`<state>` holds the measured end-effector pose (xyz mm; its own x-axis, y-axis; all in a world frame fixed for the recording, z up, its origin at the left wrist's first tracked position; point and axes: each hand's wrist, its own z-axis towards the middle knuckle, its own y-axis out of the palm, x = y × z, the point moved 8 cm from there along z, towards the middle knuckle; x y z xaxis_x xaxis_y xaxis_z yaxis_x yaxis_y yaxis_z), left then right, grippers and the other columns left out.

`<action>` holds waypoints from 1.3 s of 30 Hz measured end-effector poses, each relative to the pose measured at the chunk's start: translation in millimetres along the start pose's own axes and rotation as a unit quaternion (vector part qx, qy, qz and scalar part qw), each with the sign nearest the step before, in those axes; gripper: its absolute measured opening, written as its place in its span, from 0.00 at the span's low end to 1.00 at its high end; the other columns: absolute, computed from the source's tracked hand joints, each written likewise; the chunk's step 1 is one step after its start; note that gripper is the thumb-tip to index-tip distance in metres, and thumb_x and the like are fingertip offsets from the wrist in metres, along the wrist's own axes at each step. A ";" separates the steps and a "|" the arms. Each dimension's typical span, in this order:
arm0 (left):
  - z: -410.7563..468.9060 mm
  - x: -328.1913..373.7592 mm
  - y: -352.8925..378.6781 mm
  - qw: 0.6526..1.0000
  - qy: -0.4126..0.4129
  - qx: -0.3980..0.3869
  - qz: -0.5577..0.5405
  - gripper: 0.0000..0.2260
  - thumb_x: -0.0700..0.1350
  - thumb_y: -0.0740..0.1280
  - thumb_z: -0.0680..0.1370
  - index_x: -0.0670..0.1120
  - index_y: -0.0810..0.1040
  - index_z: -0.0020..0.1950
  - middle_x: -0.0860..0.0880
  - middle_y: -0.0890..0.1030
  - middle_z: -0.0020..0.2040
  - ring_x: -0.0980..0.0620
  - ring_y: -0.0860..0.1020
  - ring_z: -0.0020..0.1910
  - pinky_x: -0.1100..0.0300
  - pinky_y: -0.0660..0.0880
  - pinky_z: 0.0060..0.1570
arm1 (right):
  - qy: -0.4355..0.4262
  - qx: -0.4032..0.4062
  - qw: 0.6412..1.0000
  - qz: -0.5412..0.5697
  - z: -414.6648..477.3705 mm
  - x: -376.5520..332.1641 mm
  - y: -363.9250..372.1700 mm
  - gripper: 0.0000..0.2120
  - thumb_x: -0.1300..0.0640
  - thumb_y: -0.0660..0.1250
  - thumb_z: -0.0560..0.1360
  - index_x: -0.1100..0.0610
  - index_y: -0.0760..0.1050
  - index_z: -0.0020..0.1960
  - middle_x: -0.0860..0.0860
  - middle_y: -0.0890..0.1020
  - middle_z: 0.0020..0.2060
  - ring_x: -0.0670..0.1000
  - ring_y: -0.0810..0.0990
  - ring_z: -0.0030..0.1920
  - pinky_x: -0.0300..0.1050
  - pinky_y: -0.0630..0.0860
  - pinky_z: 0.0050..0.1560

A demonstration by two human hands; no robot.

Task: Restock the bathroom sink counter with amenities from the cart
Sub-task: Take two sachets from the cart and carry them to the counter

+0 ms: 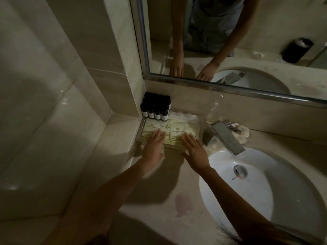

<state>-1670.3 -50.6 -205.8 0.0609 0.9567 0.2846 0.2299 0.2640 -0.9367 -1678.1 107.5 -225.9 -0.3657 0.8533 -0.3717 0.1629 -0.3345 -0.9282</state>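
Note:
A clear tray (200, 123) sits in the counter's back left corner, filled with several pale yellow amenity packets (174, 129) in rows. Behind them stand several small dark bottles (156, 107) with white labels, against the wall. My left hand (154, 145) lies flat, fingers straight, on the left packets. My right hand (194, 150) lies flat on the right packets and the tray's front edge. Neither hand holds anything.
A chrome faucet (224, 137) juts over the white sink basin (261, 188) to the right. A small glass dish (242, 134) with soaps sits behind the faucet. A mirror (230, 41) hangs above. The beige counter (169, 197) has a pinkish stain. A tiled wall stands on the left.

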 end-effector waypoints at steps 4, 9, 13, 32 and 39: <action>-24.8 11.3 6.7 0.999 0.004 0.005 -0.037 0.38 0.42 0.69 0.76 0.52 0.50 0.79 0.50 0.44 0.79 0.49 0.43 0.78 0.52 0.62 0.73 | 0.009 -0.005 1.000 0.020 -23.4 -0.6 -4.1 0.32 0.54 0.66 0.78 0.50 0.55 0.78 0.47 0.52 0.77 0.47 0.46 0.76 0.47 0.52 0.75; -48.4 24.4 14.5 0.997 -0.011 0.007 -0.079 0.35 0.44 0.69 0.76 0.53 0.54 0.78 0.53 0.47 0.79 0.52 0.51 0.77 0.57 0.63 0.72 | 0.013 0.010 0.998 0.059 -50.7 -4.4 -9.0 0.27 0.53 0.66 0.78 0.53 0.63 0.75 0.50 0.60 0.76 0.52 0.55 0.77 0.51 0.58 0.75; -69.8 29.5 11.1 0.986 -0.045 0.051 -0.154 0.30 0.42 0.70 0.76 0.53 0.63 0.75 0.51 0.63 0.76 0.52 0.61 0.75 0.57 0.62 0.72 | 0.043 0.023 0.992 0.116 -69.7 -4.2 -21.0 0.19 0.52 0.66 0.78 0.52 0.73 0.69 0.50 0.73 0.69 0.52 0.71 0.69 0.43 0.69 0.65; -131.1 34.0 -30.5 0.916 -0.059 0.179 -0.354 0.10 0.42 0.73 0.73 0.52 0.81 0.53 0.57 0.83 0.44 0.57 0.82 0.45 0.57 0.79 0.49 | 0.108 0.157 0.933 0.304 -129.9 -12.0 -101.8 0.05 0.52 0.69 0.76 0.49 0.82 0.49 0.39 0.84 0.43 0.40 0.81 0.45 0.42 0.78 0.48; -154.3 22.6 -17.8 0.912 -0.074 0.173 -0.365 0.14 0.40 0.74 0.72 0.61 0.78 0.47 0.59 0.83 0.43 0.60 0.82 0.44 0.54 0.80 0.48 | 0.108 0.141 0.932 0.316 -141.5 -24.4 -97.9 0.03 0.51 0.69 0.76 0.47 0.82 0.48 0.39 0.84 0.43 0.40 0.81 0.45 0.44 0.78 0.49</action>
<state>-1523.2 -52.6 -151.3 -0.1234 0.5100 0.8513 -0.1660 0.8351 -0.5244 -1555.5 176.1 -123.6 -0.0798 0.5004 -0.8621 0.0237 -0.8637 -0.5035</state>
